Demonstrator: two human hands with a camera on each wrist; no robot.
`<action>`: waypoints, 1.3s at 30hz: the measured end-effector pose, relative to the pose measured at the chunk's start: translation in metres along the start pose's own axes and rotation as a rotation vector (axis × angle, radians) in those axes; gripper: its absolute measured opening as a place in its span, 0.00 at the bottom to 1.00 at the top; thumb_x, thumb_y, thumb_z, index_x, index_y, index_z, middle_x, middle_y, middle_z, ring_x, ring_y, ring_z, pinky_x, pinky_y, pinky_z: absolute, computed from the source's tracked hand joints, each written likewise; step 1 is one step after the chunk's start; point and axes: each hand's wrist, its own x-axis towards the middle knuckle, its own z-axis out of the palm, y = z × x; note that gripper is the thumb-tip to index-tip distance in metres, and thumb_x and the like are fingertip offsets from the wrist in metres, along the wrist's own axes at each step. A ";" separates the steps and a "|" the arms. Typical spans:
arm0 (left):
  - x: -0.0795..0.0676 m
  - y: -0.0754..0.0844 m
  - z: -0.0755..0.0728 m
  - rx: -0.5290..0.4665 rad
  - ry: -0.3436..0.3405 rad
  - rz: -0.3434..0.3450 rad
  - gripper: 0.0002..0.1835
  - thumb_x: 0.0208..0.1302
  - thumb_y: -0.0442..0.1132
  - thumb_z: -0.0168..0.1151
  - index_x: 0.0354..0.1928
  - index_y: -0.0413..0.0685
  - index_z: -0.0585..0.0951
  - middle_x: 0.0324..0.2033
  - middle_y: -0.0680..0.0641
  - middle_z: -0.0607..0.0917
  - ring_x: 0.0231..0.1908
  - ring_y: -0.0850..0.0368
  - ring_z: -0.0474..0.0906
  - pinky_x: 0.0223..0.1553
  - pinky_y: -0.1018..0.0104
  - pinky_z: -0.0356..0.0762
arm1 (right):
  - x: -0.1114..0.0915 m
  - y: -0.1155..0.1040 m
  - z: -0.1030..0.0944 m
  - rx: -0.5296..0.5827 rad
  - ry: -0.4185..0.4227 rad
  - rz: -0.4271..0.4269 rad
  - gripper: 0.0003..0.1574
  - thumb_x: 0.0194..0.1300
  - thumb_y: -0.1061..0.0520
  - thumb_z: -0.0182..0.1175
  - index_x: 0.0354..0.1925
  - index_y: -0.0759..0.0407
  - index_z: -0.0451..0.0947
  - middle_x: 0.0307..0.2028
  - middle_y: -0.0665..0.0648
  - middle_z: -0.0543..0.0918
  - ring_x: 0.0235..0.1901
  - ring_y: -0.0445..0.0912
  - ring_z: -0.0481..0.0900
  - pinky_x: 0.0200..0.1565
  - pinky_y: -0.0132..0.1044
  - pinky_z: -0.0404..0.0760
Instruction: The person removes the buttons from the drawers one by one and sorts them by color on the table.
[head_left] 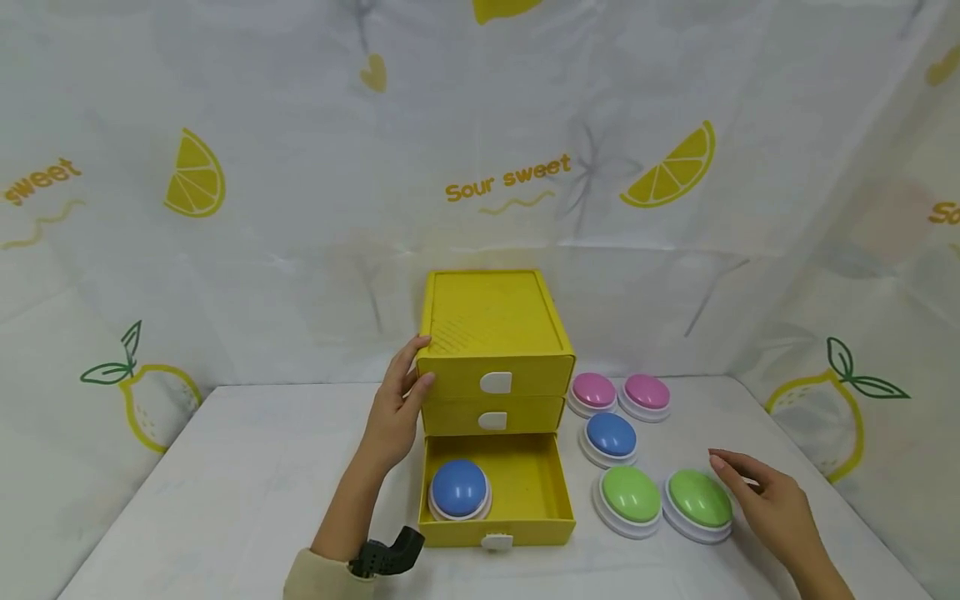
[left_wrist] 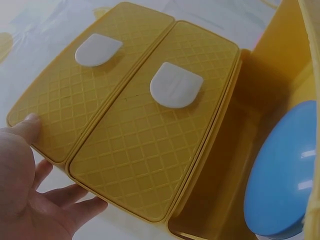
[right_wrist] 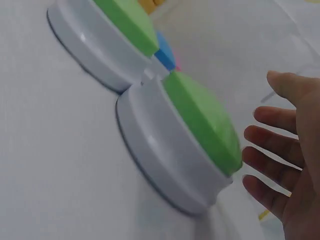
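Note:
My left hand point(head_left: 395, 408) rests against the left side of a yellow drawer box point(head_left: 495, 312), with the thumb at the front of the top drawer and the fingers along the side. The bottom drawer point(head_left: 532, 483) is pulled out and holds a blue domed button point(head_left: 459, 487) on a white base, at its left. My right hand point(head_left: 776, 508) is just right of a green domed button point(head_left: 700, 498), holding nothing. In the right wrist view its fingers point(right_wrist: 272, 145) are spread beside that button. A second green button point(head_left: 632, 493) lies left of it.
Behind the green buttons lie a blue button point(head_left: 611, 435) and two pink ones, a left one point(head_left: 594, 390) and a right one point(head_left: 647, 392), beside the drawer box. Both upper drawers are closed. A lemon-printed white sheet point(head_left: 300, 250) hangs behind the white table point(head_left: 225, 500).

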 end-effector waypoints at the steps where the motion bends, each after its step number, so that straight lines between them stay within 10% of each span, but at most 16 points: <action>1: 0.000 0.000 0.000 0.002 0.000 -0.003 0.26 0.80 0.43 0.49 0.76 0.62 0.62 0.79 0.47 0.57 0.72 0.36 0.66 0.67 0.41 0.73 | -0.001 -0.004 -0.002 0.003 0.029 -0.015 0.32 0.75 0.38 0.54 0.59 0.61 0.81 0.53 0.66 0.87 0.39 0.17 0.73 0.33 0.20 0.78; 4: 0.000 0.000 0.000 0.007 0.005 -0.007 0.26 0.80 0.44 0.49 0.76 0.63 0.62 0.79 0.48 0.58 0.72 0.36 0.66 0.67 0.42 0.72 | -0.003 -0.020 -0.006 0.024 0.078 -0.079 0.29 0.77 0.40 0.52 0.56 0.59 0.83 0.45 0.54 0.91 0.37 0.08 0.62 0.33 0.14 0.71; 15: -0.001 -0.004 0.004 -0.012 0.005 0.010 0.27 0.80 0.42 0.50 0.76 0.61 0.62 0.79 0.46 0.57 0.72 0.35 0.67 0.66 0.40 0.72 | -0.022 -0.110 0.013 0.091 0.048 -0.379 0.15 0.75 0.56 0.58 0.34 0.48 0.89 0.32 0.47 0.91 0.36 0.25 0.81 0.41 0.18 0.78; 21: -0.002 -0.003 0.005 -0.016 0.008 0.003 0.26 0.80 0.43 0.50 0.76 0.63 0.62 0.79 0.47 0.58 0.72 0.36 0.67 0.67 0.41 0.72 | -0.028 -0.162 0.045 0.184 -0.160 -0.410 0.05 0.67 0.52 0.68 0.38 0.49 0.90 0.33 0.44 0.91 0.34 0.30 0.82 0.37 0.28 0.84; 28: -0.001 -0.001 0.003 -0.027 0.010 0.004 0.26 0.79 0.43 0.50 0.75 0.63 0.63 0.78 0.48 0.58 0.72 0.37 0.67 0.68 0.41 0.72 | -0.025 -0.202 0.095 0.197 -0.456 -0.484 0.20 0.66 0.44 0.67 0.47 0.56 0.86 0.40 0.50 0.89 0.39 0.40 0.84 0.40 0.30 0.85; 39: 0.000 0.001 0.001 -0.023 0.003 0.006 0.26 0.80 0.43 0.50 0.76 0.63 0.63 0.78 0.48 0.58 0.73 0.38 0.67 0.68 0.40 0.72 | -0.020 -0.225 0.143 0.159 -0.623 -0.455 0.32 0.66 0.44 0.68 0.57 0.66 0.80 0.53 0.62 0.86 0.54 0.56 0.83 0.58 0.57 0.82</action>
